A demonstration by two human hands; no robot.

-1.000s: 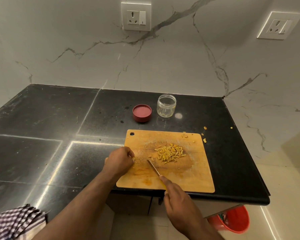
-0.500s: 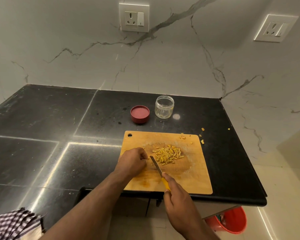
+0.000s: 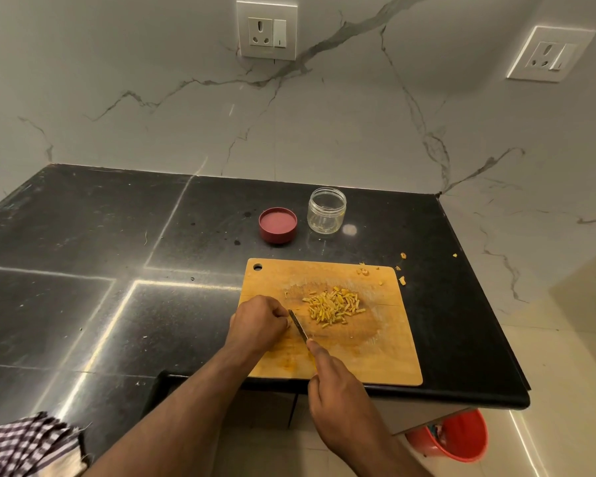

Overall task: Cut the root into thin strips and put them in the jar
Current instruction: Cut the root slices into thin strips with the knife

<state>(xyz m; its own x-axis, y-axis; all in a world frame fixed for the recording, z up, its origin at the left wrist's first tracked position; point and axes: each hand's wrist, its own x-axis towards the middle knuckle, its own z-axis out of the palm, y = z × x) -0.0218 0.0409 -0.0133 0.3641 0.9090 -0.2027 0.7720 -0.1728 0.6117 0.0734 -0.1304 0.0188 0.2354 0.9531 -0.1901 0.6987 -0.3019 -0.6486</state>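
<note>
A heap of thin yellow root strips [image 3: 334, 307] lies in the middle of the wooden cutting board [image 3: 386, 352]. My left hand [image 3: 258, 323] is curled on the board's left part, fingertips down on something hidden beneath them, right beside the blade. My right hand [image 3: 338, 390] grips a small knife [image 3: 298, 326] with its index finger along the back; the blade points away from me next to my left fingertips. The clear glass jar [image 3: 326, 211] stands open and empty behind the board, its red lid [image 3: 277, 224] upside down to its left.
The board lies near the front right corner of a black stone counter [image 3: 117, 270]. A few yellow scraps [image 3: 402, 256] lie past the board's far right corner. A checked cloth [image 3: 28, 445] shows at bottom left, a red bucket [image 3: 451, 438] on the floor below right.
My left hand slid right on the board toward the strips, then settled beside the blade. The knife came in close against my left fingertips. The camera view shifted slightly.
</note>
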